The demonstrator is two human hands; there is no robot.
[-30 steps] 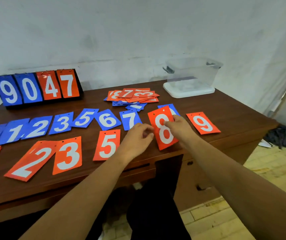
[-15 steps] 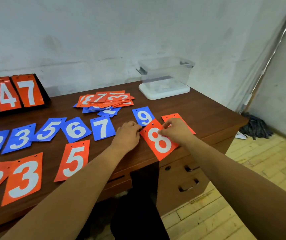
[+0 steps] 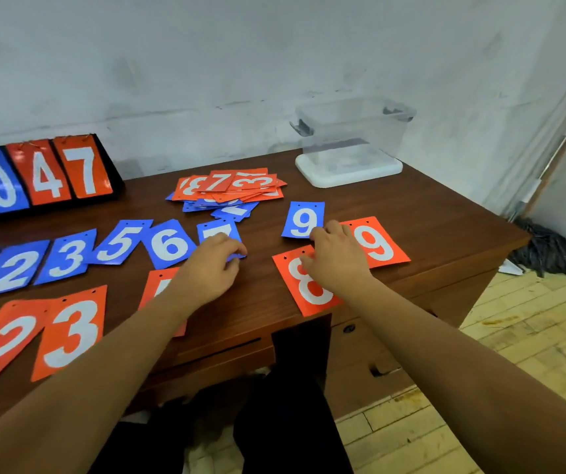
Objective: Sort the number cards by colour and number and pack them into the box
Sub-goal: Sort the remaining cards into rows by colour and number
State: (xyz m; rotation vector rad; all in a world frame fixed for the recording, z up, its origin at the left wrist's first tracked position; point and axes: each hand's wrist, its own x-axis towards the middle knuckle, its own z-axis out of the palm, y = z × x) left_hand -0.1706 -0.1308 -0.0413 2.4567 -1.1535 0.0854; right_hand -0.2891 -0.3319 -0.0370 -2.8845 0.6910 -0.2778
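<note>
Currently five orange cards (image 3: 73, 333) lie along the worktop's (image 3: 264, 302) near edge: 2, 3, a half-hidden 5, 8 and 9. The left hand's (image 3: 211, 268) grip pinches the blue 7 (image 3: 218, 229) at its lower corner. The right hand (image 3: 338, 261) rests on the orange 8 (image 3: 312, 292), fingers relaxed, apparently touching the blue 9 (image 3: 304, 218). One clear box (image 3: 350, 138) stands at the far corner.

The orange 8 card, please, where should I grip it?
Pinch the orange 8 card by its near short end, from the front: it lies flat, that end reaches the desk edge, and the right hand covers its far end.

Orange and blue cards (image 3: 73, 335) with white numerals on brown table (image 3: 446, 227).
</note>
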